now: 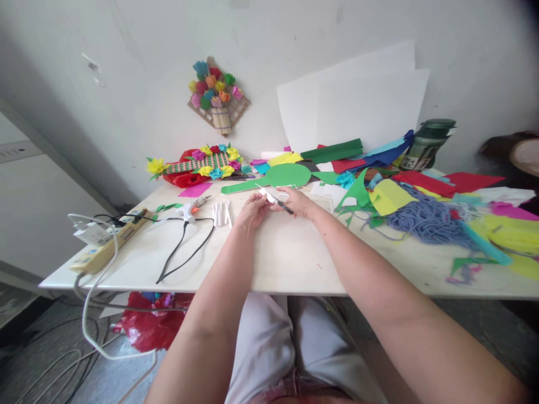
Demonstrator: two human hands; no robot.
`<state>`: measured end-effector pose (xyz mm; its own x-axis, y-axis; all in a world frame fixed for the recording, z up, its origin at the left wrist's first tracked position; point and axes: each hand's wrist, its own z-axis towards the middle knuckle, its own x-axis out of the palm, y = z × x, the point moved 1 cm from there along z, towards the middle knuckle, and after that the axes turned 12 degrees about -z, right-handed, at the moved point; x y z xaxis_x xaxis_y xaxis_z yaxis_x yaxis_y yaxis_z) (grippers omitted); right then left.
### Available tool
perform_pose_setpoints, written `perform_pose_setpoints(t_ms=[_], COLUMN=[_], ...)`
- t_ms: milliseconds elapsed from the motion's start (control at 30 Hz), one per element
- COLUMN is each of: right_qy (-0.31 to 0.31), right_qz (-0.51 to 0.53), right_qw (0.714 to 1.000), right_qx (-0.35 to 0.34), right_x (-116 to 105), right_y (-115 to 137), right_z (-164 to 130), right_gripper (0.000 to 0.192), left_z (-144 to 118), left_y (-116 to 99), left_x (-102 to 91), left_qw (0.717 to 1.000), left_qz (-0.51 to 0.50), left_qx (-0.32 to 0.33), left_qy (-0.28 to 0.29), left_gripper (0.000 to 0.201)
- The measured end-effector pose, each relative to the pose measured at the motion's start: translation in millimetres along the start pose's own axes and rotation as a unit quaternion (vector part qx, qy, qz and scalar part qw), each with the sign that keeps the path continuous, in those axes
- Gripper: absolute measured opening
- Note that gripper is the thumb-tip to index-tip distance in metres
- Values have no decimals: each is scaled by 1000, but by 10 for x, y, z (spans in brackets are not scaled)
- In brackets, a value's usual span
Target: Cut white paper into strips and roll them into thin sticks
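Both hands meet at the middle of the table over a small white piece (268, 193). My left hand (253, 209) is closed, with its fingertips pinching the white piece's left side. My right hand (298, 203) is closed around a slim tool (285, 207) with a pale shaft and a black end, lying slantwise between the hands; its exact kind is unclear. Just beyond lies a green guitar-shaped cutout (287, 175). Several short white rolls (222, 214) sit left of my left hand. A white-and-orange glue gun (188, 211) rests further left.
A power strip (112, 238) with chargers and cables occupies the left edge. Blue yarn (429, 219), coloured paper (391, 196) and a dark bottle (427, 145) crowd the right side. A flower-covered craft (204, 163) lies at the back left; white sheets (353, 101) lean on the wall.
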<state>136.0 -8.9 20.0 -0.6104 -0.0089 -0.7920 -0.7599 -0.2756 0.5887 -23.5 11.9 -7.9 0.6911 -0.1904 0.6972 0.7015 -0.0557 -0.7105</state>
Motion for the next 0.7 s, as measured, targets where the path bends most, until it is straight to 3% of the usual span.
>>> perform_pose_setpoints(t_ms=[700], right_qy=[-67], right_qz=[-101], right_qw=[993], right_qx=[-9], right_x=[101], right_y=[-84], right_z=[124], right_gripper=[77], left_z=[108], left_y=[52], left_x=[-63], left_qw=[998], left_qz=[-2], left_qx=[-47], left_qy=[-33], left_gripper=[10])
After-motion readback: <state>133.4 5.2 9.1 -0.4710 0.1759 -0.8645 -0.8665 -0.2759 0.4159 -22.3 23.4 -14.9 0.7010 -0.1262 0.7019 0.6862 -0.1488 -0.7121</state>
